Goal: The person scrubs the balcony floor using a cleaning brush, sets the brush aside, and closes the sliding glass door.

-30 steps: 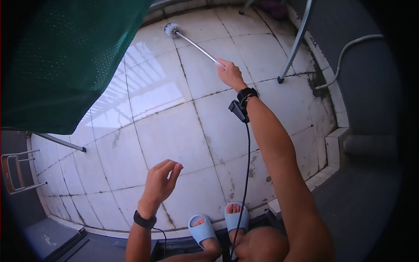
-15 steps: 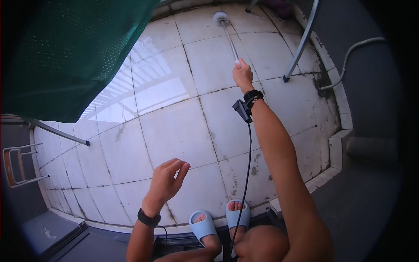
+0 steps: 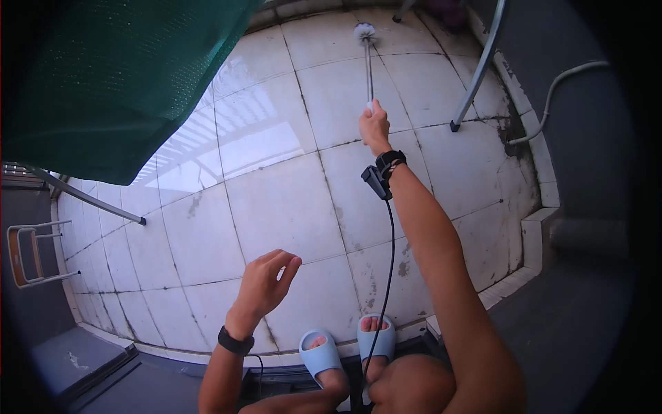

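Observation:
My right hand (image 3: 375, 129) is wrapped round the handle of a toilet brush (image 3: 369, 72), at the end of my outstretched arm. The brush has a thin metal shaft and a round head of white bristles (image 3: 365, 32), which is down at the tiled floor (image 3: 283, 200). My left hand (image 3: 265, 290) hangs over the near tiles with loosely curled fingers and a gap by the thumb; nothing shows in it. Black bands circle both wrists, and the right one carries a small black device (image 3: 376, 183) with a cable.
A green cloth (image 3: 103, 90) hangs at the upper left beside a metal leg (image 3: 96, 200). Another metal leg (image 3: 476, 76) stands at the right, near a pale hose (image 3: 548, 103). A small chair (image 3: 34, 255) is at the left wall. My blue slippers (image 3: 321, 354) are at the near edge.
The brush head has shifted right and slightly nearer along the tiles. My right hand has moved slightly left and nearer, so the shaft stands straighter. My left hand has hardly moved.

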